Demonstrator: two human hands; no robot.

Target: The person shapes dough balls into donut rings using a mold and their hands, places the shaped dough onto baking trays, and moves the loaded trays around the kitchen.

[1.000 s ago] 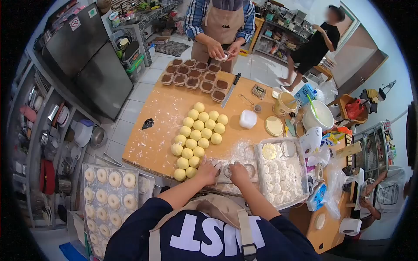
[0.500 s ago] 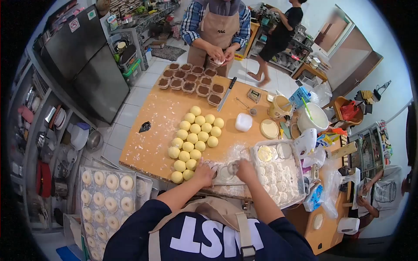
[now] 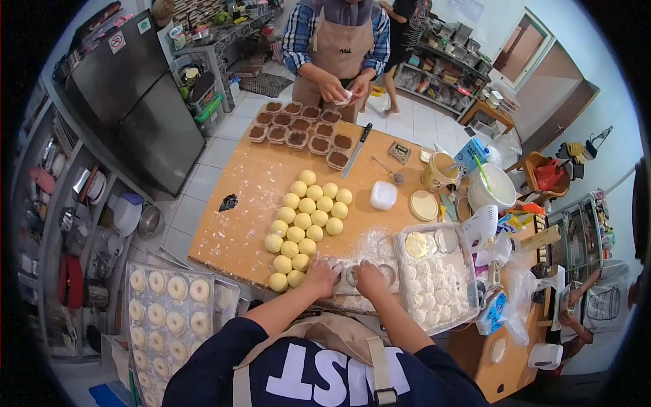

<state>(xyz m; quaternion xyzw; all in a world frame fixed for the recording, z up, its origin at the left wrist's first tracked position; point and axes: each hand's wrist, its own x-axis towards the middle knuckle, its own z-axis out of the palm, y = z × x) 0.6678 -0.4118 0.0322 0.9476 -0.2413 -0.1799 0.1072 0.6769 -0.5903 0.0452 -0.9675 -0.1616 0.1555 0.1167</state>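
Observation:
Side by side over the floured front edge of the table, my left hand [image 3: 321, 278] and my right hand [image 3: 369, 279] work close together. My left fingers are curled round a small roundish thing that they mostly hide. The fingers of my right hand are pinched together at a ring-like round piece [image 3: 351, 275], too small to name surely. Another pale round outline [image 3: 386, 273] lies just right of that hand. Yellow dough balls [image 3: 302, 218] stand in rows beyond my left hand. Right of my right hand is a clear tray [image 3: 472, 298] of flour-dusted white pieces [image 3: 430, 288].
Across the wooden table [image 3: 237, 237], a co-worker in an apron [image 3: 342, 51] handles something white above brown-filled cups [image 3: 298, 125]. A knife [image 3: 357, 149], a white tub [image 3: 384, 195] and a mixing bowl [image 3: 491, 187] stand beyond. Ring-shaped dough fills a tray [image 3: 213, 298] at left.
My right hand has moved left, closer to my left hand, uncovering a round outline at its right. The person in black behind has moved left. The whole view has shifted slightly.

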